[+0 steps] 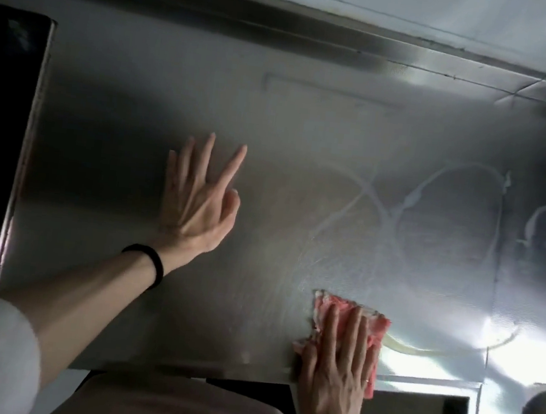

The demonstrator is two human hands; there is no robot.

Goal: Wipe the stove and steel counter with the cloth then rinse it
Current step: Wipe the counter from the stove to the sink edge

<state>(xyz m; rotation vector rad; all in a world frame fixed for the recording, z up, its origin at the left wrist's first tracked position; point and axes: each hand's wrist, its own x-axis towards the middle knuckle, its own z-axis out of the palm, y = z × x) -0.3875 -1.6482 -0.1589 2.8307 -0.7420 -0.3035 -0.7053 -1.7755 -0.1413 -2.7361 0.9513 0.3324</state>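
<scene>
While the right hand (338, 357) presses the cloth (377, 324) flat on the counter (274, 122) to wipe, fingers spread. Left hand (197, 205) hovers open and empty, likely for balance.

Left hand (197, 205) extended forward, fingers (207, 155) spread and straight, forearm bare with a dark band at the wrist. Right hand (337, 360) flat, palm down, fingers together.

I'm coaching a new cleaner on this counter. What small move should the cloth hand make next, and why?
Probably push the pink cloth under the right hand forward and rightward: white looping streaks lie on the steel counter there, unwiped.
</scene>
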